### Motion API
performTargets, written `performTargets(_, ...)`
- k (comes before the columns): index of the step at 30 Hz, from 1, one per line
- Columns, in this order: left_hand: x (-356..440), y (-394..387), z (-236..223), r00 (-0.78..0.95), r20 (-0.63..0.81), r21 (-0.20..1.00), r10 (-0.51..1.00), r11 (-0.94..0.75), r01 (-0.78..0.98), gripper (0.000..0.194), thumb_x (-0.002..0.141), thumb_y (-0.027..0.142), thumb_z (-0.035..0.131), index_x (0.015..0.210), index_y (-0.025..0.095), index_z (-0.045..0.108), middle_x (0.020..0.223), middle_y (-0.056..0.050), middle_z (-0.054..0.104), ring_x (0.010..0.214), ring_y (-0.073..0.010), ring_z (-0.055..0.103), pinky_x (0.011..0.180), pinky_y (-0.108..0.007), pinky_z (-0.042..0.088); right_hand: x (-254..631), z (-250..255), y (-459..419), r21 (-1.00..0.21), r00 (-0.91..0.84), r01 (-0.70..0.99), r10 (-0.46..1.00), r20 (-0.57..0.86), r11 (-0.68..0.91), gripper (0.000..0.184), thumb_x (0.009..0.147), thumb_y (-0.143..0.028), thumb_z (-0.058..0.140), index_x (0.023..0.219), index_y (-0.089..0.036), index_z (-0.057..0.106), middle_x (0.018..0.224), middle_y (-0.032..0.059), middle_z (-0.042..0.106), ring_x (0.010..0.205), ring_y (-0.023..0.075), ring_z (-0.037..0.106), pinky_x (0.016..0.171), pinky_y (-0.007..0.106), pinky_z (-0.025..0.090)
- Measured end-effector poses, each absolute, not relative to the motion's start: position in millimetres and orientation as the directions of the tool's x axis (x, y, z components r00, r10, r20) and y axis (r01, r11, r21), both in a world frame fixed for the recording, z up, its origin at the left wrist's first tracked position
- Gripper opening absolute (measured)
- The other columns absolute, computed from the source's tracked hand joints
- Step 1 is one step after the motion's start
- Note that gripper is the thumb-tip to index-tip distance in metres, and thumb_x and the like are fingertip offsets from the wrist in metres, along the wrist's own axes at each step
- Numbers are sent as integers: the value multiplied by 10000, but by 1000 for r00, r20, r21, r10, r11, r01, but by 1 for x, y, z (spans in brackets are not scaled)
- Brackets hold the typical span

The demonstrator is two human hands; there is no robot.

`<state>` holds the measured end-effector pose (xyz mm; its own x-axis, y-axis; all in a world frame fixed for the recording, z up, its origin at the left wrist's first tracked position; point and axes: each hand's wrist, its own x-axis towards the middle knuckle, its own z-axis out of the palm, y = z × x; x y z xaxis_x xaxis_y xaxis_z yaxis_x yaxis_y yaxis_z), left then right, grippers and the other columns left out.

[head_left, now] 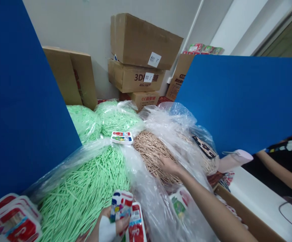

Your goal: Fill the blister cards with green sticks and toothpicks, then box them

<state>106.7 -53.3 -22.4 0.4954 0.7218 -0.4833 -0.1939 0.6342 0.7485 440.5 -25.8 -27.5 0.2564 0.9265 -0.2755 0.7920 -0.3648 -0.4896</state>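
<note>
My left hand [108,223], with white tape or cloth around its thumb, is closed on small flat packs [122,203] with white edges and red and blue print, one marked Cola. It is at the front, over a pile of light green thin sticks [98,181] in an open plastic bag. My right hand [170,164] reaches over the clear bag's edge and touches a heap of brown thin sticks [148,144]. Its fingers look stretched out and apart, the tips among the sticks. Similar packs [122,137] lie between the two heaps.
More printed packs [14,222] are stacked at lower left. Blue panels [249,101] stand on both sides. Cardboard boxes [143,43] are piled behind. A dark patterned phone [204,147] and a pinkish cup [234,161] are at right, near another person's arm [282,171]. An open carton [257,222] is at lower right.
</note>
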Motion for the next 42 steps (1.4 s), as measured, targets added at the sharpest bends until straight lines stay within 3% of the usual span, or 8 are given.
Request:
performTargets(4,126,-30,3,563,-429,678,706,664,-315,334,495,299,897,749,155,734,649,-36,717,606,-172,651,643,-283,524,438,-26,-47,-792,160,479,925,-344,-377,432,926,-567,275,907,-201,504,694,-6,550,509,106,477,461,224,361)
performTargets(7,153,-6,24,669,-300,636,679,666,-390,482,537,240,879,988,167,724,885,-72,741,768,-185,668,728,-269,512,425,-18,-63,-902,57,233,931,-360,-363,501,827,-700,388,869,-209,478,636,-60,456,441,61,386,402,181,292)
performTargets(15,228,6,40,793,-63,697,606,595,-400,458,597,265,842,1011,128,700,850,-69,735,708,-193,670,688,-301,508,384,-1,-88,-828,-198,-342,895,-399,-445,422,751,-556,671,879,-191,504,605,-64,509,407,32,424,341,145,168)
performTargets(19,226,-7,33,829,-102,723,549,613,-318,436,618,310,828,985,113,698,819,-78,728,712,-207,668,671,-318,513,372,-7,-90,-815,-179,-386,902,-394,-432,418,707,-509,736,831,-181,507,612,-64,519,388,22,409,329,148,127)
performTargets(27,177,0,21,638,-217,807,739,504,-309,293,631,300,821,833,126,700,715,-33,708,613,-147,620,623,-262,481,369,9,-80,-835,7,-417,917,-399,-360,439,719,-539,711,909,-174,558,677,-60,481,527,37,486,395,137,218)
performTargets(31,160,-9,4,600,-239,897,764,411,-166,317,615,366,816,731,106,677,624,-23,676,544,-131,573,565,-243,448,367,14,-68,-905,121,-317,935,-334,-282,451,715,-596,676,822,-195,500,661,-60,515,503,53,490,401,159,248)
performTargets(35,155,-21,-1,530,-251,936,810,342,-80,285,604,341,808,672,124,636,571,11,630,501,-110,512,524,-226,406,355,28,-57,-925,194,-325,943,-269,-197,426,767,-613,611,888,-228,473,576,-101,416,409,40,364,390,169,194)
performTargets(42,151,-29,8,451,-136,982,882,180,-54,213,642,297,774,711,149,639,617,7,649,560,-142,539,549,-229,416,316,76,-50,-910,327,-396,945,-20,119,348,798,-525,632,907,-221,502,677,-48,460,551,91,473,505,234,382)
